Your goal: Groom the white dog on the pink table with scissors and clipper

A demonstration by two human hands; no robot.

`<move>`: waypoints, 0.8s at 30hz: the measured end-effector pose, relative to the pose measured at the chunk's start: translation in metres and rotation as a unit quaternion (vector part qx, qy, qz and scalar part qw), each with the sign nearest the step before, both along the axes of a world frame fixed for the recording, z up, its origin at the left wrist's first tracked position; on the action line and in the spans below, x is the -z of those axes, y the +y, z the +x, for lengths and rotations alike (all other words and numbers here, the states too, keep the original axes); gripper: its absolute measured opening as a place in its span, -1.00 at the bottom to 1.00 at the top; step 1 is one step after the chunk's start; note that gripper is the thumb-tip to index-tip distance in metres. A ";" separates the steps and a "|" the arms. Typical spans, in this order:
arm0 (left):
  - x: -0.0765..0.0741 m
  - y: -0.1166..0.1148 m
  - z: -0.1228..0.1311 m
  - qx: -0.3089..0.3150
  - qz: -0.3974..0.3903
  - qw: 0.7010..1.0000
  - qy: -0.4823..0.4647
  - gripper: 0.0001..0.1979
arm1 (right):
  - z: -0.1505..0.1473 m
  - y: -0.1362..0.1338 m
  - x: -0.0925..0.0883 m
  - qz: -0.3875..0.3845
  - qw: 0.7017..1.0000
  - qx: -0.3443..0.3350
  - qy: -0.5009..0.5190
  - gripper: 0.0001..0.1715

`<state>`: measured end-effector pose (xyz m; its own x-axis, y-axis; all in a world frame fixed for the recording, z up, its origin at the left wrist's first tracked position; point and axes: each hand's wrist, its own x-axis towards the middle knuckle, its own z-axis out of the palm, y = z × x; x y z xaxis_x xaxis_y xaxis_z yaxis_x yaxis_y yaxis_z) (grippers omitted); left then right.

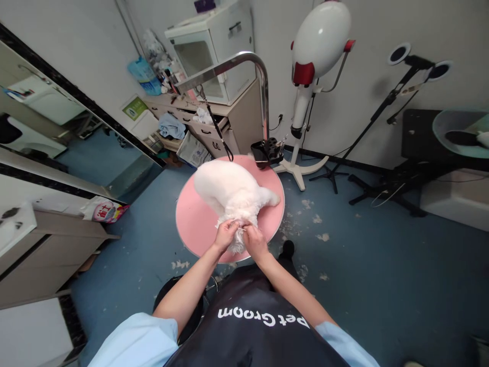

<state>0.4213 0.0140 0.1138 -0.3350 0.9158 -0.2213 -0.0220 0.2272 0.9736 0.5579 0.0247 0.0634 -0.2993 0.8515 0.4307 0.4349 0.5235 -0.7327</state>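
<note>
A small white fluffy dog (233,193) stands on a round pink grooming table (194,224), its head away from me, tied by a black leash (217,127) to a curved metal arm (244,61). My left hand (225,233) is closed on fur at the dog's near end. My right hand (255,240) is closed beside it, pinching a thin pale tool whose tip shows between the hands; I cannot make out what it is. Both hands press into the fur at the table's near edge.
A white stand dryer (319,35) rises behind the table on the right. A cabinet (214,56) with cluttered drawers stands at the back. Tufts of cut fur (317,219) lie on the blue floor. A black tripod stand (382,112) and a dark table are at right, a counter at left.
</note>
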 end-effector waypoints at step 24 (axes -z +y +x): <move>-0.007 0.008 -0.011 -0.006 -0.046 0.991 -0.129 -0.69 | -0.002 0.020 0.002 0.039 0.998 -0.045 -0.024 -0.69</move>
